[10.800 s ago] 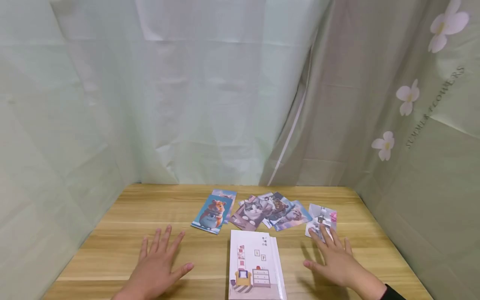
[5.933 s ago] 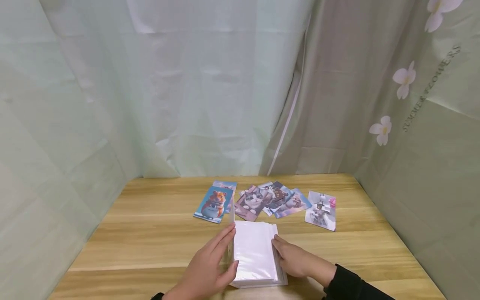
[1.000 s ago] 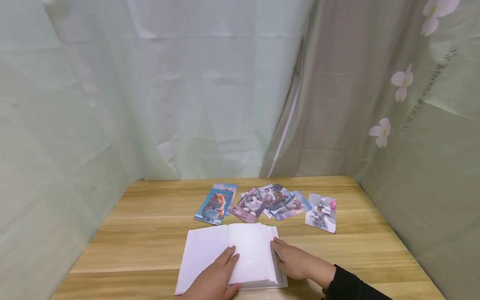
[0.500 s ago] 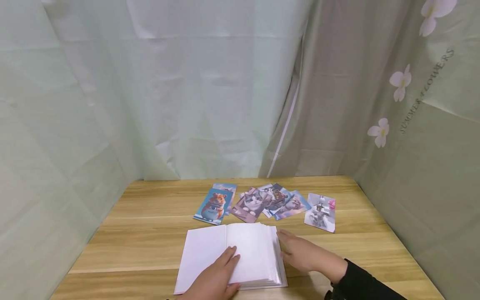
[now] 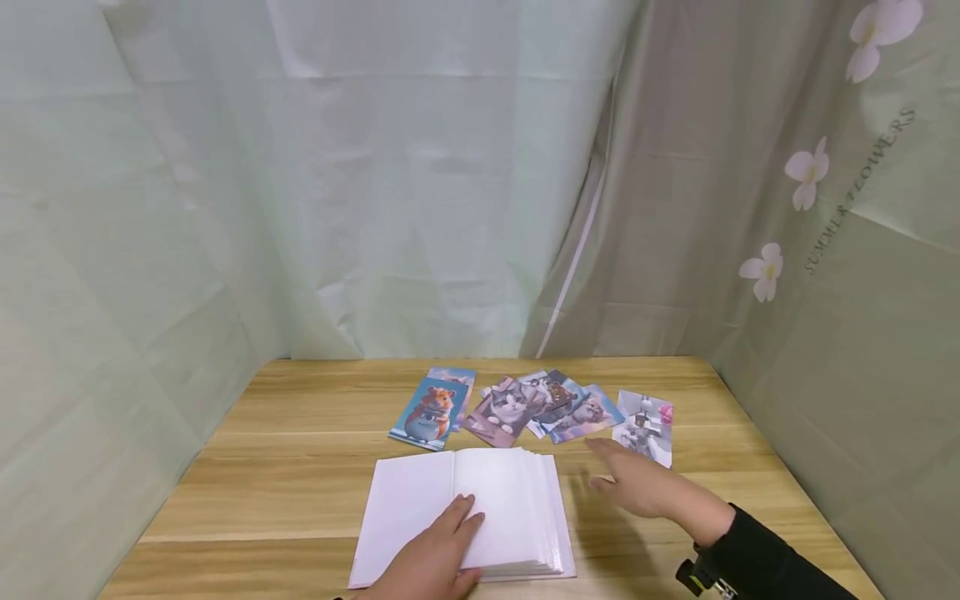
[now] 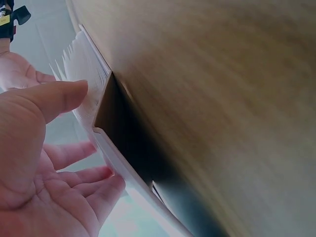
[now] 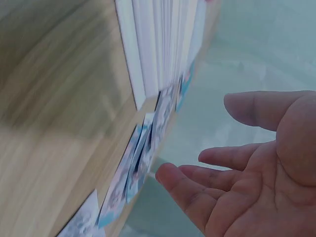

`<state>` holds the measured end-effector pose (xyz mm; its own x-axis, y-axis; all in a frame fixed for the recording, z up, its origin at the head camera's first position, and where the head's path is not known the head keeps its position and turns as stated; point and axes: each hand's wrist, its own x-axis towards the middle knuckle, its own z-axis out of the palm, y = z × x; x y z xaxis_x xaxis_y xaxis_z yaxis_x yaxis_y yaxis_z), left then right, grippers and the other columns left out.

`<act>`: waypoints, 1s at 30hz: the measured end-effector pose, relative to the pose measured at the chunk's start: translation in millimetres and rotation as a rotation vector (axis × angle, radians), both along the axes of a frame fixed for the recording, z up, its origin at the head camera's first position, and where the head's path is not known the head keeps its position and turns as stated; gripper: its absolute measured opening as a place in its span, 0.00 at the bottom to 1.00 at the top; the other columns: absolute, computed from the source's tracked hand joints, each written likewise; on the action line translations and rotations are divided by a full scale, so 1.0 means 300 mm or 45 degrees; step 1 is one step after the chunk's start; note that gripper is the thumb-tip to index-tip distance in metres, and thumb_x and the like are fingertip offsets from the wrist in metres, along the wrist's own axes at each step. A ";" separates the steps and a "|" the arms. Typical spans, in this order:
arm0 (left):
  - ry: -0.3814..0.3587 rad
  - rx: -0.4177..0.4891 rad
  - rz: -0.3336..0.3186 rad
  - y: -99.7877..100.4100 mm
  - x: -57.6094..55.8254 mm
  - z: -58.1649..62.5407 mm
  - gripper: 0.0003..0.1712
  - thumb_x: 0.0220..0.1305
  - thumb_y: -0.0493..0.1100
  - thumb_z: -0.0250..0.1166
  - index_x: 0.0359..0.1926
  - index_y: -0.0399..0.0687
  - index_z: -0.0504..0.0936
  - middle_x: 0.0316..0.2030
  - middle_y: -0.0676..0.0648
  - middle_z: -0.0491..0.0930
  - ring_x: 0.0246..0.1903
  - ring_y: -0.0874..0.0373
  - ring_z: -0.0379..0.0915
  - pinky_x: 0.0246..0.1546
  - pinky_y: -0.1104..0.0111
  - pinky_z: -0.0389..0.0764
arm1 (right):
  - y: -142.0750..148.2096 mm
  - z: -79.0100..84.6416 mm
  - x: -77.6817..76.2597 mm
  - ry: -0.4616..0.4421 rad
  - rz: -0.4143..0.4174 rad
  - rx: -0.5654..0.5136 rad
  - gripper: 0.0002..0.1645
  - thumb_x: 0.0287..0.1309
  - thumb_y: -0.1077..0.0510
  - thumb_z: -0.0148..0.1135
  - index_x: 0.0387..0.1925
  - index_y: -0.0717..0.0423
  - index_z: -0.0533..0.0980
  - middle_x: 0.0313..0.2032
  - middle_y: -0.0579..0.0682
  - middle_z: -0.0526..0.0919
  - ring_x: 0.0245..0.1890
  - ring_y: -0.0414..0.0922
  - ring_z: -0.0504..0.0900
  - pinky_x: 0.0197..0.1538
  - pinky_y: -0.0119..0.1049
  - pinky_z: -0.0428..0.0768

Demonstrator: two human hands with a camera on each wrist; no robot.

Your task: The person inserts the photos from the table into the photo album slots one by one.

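A white photo album (image 5: 506, 500) lies open on the table, its cover folded flat to the left and a thick block of pocket pages on the right. My left hand (image 5: 431, 554) rests on it near the fold, fingers extended over the pages; in the left wrist view the thumb (image 6: 69, 96) is at the album's lower edge. To the right of the album, my right hand (image 5: 637, 483) hovers over the table with loosely extended fingers, holding nothing. It is nearest to the grey kitten card (image 5: 647, 421), covering part of its lower edge.
Behind the album, several overlapping animal cards lie spread, with a grey-and-white cat card (image 5: 504, 410) in front. A blue hamster card (image 5: 431, 412) overlaps another to their left. Pale curtains (image 5: 420, 208) enclose the wooden table (image 5: 262, 475) at the back and sides.
The album was first closed, then opened with its cover laid left. In the last second my right hand has let go of the page edges and moved right. My left hand stays put.
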<state>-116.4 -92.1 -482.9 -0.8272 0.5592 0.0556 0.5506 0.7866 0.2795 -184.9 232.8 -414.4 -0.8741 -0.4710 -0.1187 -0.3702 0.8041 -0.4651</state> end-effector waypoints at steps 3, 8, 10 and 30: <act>0.003 -0.004 0.000 0.000 0.002 0.004 0.39 0.58 0.53 0.73 0.65 0.38 0.74 0.69 0.35 0.66 0.68 0.41 0.65 0.60 0.56 0.76 | 0.023 0.003 -0.019 0.014 -0.001 0.014 0.39 0.69 0.53 0.61 0.71 0.72 0.59 0.69 0.71 0.62 0.70 0.68 0.61 0.70 0.63 0.60; 0.006 -0.009 0.003 -0.001 0.001 0.010 0.38 0.58 0.52 0.74 0.65 0.38 0.74 0.69 0.36 0.66 0.68 0.42 0.65 0.60 0.56 0.76 | 0.058 0.016 -0.054 0.033 0.016 0.021 0.39 0.68 0.53 0.61 0.70 0.73 0.61 0.67 0.73 0.65 0.68 0.69 0.63 0.68 0.64 0.62; 0.000 -0.011 0.007 -0.001 0.001 0.011 0.38 0.58 0.52 0.74 0.65 0.38 0.75 0.69 0.36 0.66 0.68 0.42 0.65 0.60 0.56 0.76 | 0.070 0.018 -0.070 0.048 0.013 0.029 0.38 0.68 0.53 0.61 0.68 0.74 0.62 0.65 0.74 0.67 0.66 0.70 0.66 0.67 0.64 0.64; 0.054 -0.082 -0.011 0.006 0.004 0.012 0.36 0.56 0.53 0.75 0.63 0.41 0.78 0.68 0.38 0.68 0.67 0.43 0.66 0.59 0.59 0.77 | 0.181 0.010 -0.213 0.090 -0.040 0.097 0.31 0.67 0.59 0.60 0.63 0.78 0.67 0.61 0.76 0.71 0.62 0.71 0.69 0.62 0.65 0.68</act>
